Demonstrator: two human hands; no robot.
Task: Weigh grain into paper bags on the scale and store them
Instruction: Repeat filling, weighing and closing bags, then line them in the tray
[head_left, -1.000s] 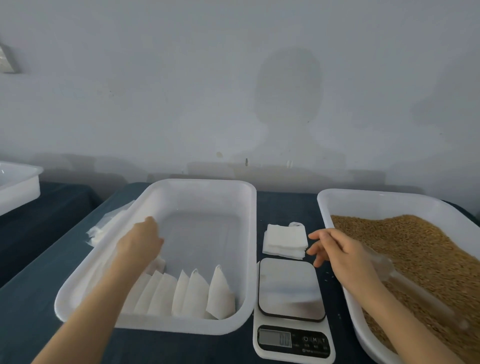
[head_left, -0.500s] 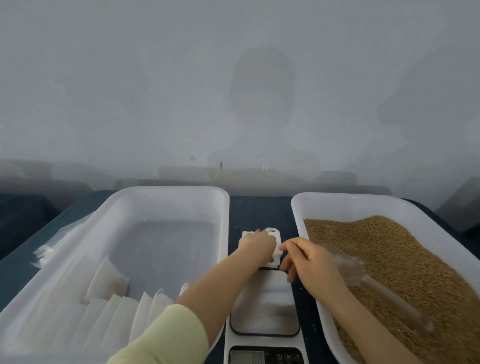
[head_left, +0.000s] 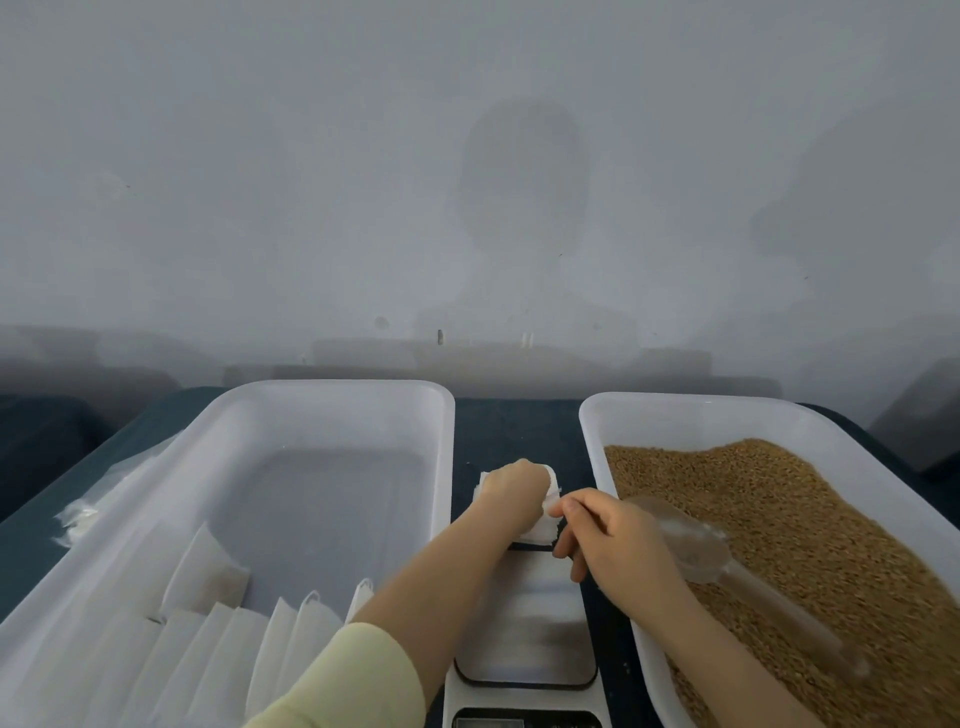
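A small stack of empty white paper bags (head_left: 537, 531) lies on the dark table just behind the scale (head_left: 524, 629). My left hand (head_left: 514, 488) rests curled over the stack and hides most of it. From the right, my right hand (head_left: 618, 540) pinches a bag's edge with thumb and forefinger. The scale's steel platform is bare. Brown grain (head_left: 810, 530) fills the right white tray (head_left: 592, 441), and a clear plastic scoop (head_left: 696, 545) lies on the grain behind my right hand. Several filled paper bags (head_left: 208, 577) stand in a row inside the left white tray (head_left: 441, 467).
Loose white plastic or paper sheets (head_left: 88, 514) lie on the table left of the left tray. A grey wall stands right behind the table. The scale's display (head_left: 524, 722) is cut off at the bottom edge.
My left hand left the left tray and came across onto the bag stack. My right hand moved in from the grain tray side and closed on a bag's edge.
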